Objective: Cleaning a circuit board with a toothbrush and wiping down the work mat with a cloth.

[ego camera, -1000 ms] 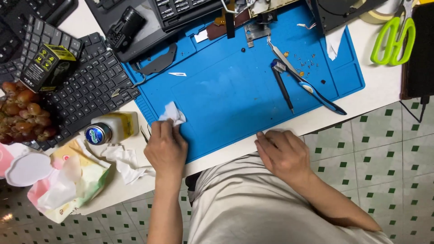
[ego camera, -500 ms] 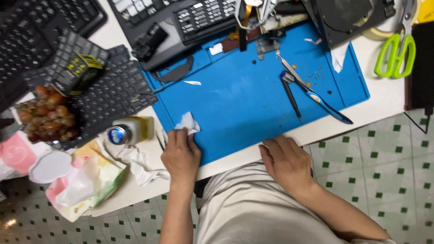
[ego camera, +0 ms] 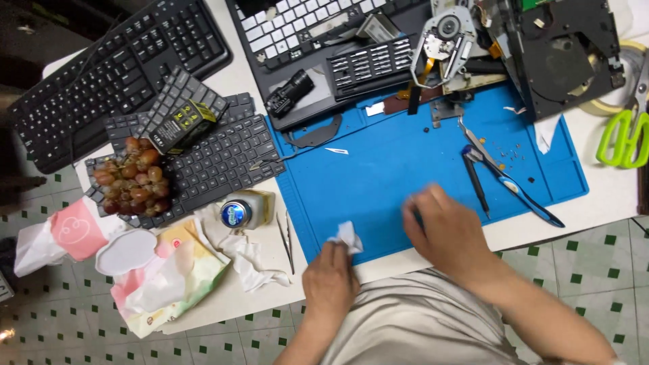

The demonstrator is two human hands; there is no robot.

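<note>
1. Blue work mat (ego camera: 405,176): largest item, lying flat on the white table (ego camera: 595,196); its long axis runs left to right across the person's front, its near edge just ahead of both hands.

2. Opened laptop base (ego camera: 318,40) and stripped black drive housing (ego camera: 561,54): along the mat's far edge, well apart from the hands.

3. 3 loose keyboards: 1 full-size black keyboard (ego camera: 108,88) at far left; 2 smaller key panels (ego camera: 209,162) beside it, carrying a small black box (ego camera: 182,125) and a bunch of red grapes (ego camera: 132,179).

4. Wet-wipe pack (ego camera: 169,277): at the table's near-left corner, with a crumpled used tissue (ego camera: 247,260) just beside it.

5. Right hand (ego camera: 449,233): palm down over the mat's near-centre, fingers spread and blurred; whether anything lies under it cannot be told.

6. Left hand (ego camera: 331,280): at the mat's near edge, fingers pinched together on the white wipe.

7. Green-handled scissors (ego camera: 622,138): far right, off the mat.

8. Small bottle (ego camera: 247,211): lying on its side, blue cap towards the camera, left of the mat.

9. Blue-handled tweezers (ego camera: 520,196) and black pen-like tool (ego camera: 476,182): long axes slanting from far-left to near-right, just right of the right hand, which is the nearer hand.

10. White wipe (ego camera: 347,236): crumpled, on the mat's near-left part, projecting ahead of the left fingertips and just left of the right hand.

11. Metal tweezers (ego camera: 287,240): off the mat's left edge, pointing towards the person.
</note>
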